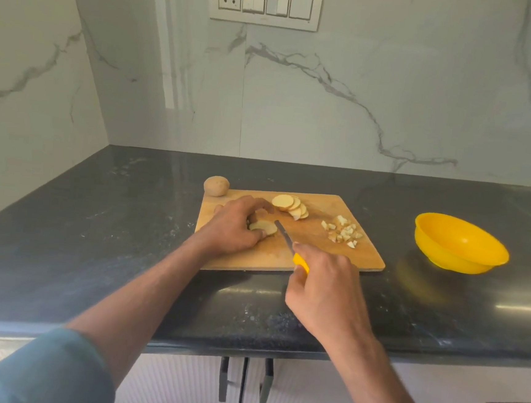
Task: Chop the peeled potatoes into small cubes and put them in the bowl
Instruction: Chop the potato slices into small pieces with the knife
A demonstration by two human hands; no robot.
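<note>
Your left hand (233,227) curls over a stack of potato slices (263,227) near the left edge of the cutting board (327,255), fingertips pinning it. Your right hand (324,290) wraps the yellow handle of the knife (289,245), its blade angled toward the stack. Keep your fingertips tucked back from the blade and cut strips before crosscutting. More slices (291,206) lie fanned by the far edge, cut cubes (343,232) toward the right edge. The yellow bowl (461,244) sits on the counter off the board's right edge, apparently empty.
</note>
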